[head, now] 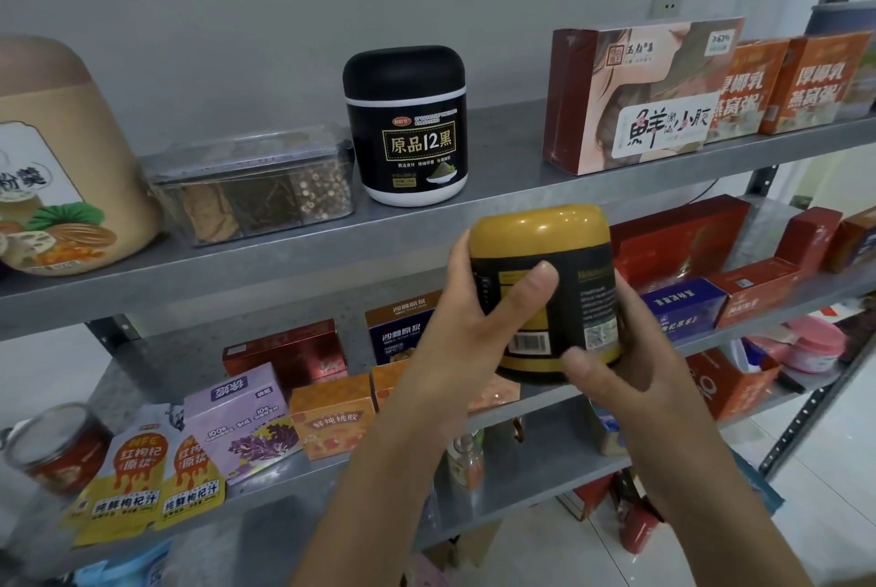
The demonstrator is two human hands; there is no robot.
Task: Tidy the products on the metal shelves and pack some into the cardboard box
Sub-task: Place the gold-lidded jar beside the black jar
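Observation:
A black jar with a mustard-yellow lid point(545, 254) is held upright in front of the upper metal shelf point(294, 254), just below its front edge. My left hand point(467, 335) grips the jar's left side, thumb across the label. My right hand point(625, 368) grips its lower right side, thumb at the base. On the upper shelf, up and left of the held jar, stands a matching black jar with a black lid point(407, 126). No cardboard box for packing is in view.
The upper shelf also carries a tan tub point(61, 159), a clear compartment box point(256, 183), a large pink-red carton point(635, 98) and orange cartons point(801, 83). The lower shelf point(545, 458) holds yellow pouches point(142, 482), purple and orange cartons, red and blue boxes. Slotted uprights stand at right.

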